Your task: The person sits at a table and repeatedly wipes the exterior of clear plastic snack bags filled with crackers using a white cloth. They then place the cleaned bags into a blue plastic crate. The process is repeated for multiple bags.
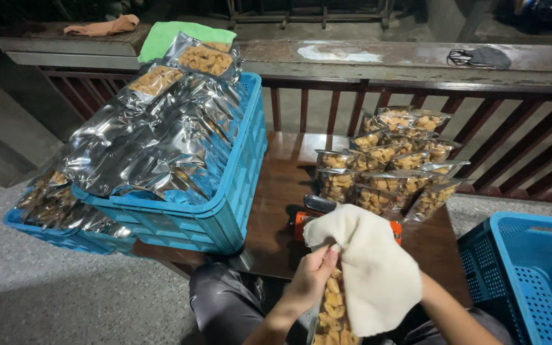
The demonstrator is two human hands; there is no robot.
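The left hand (312,276) is closed around the upper part of a clear snack pouch (331,313), fingers curled over its top edge and thumb on the near face. The right hand is hidden under a cream cloth (378,275) draped over it, so I cannot tell how far it is open; it appears to press the cloth against the pouch's top, just right of the left hand.

The pouch looks light, and its film is thin, smooth and probably slippery. The fried pieces inside look brittle, so squeezing the body would likely crush them. The flat top strip above the filling seems the safest place to pinch. The cloth is soft and limp.

Just beyond the hands, an orange sealer (301,225) sits on the dark counter (282,191). Further ahead and right stands a cluster of filled pouches (394,167). Ahead and left, a blue crate (225,191) holds silvery bags; another blue crate (531,281) stands right of the hands.
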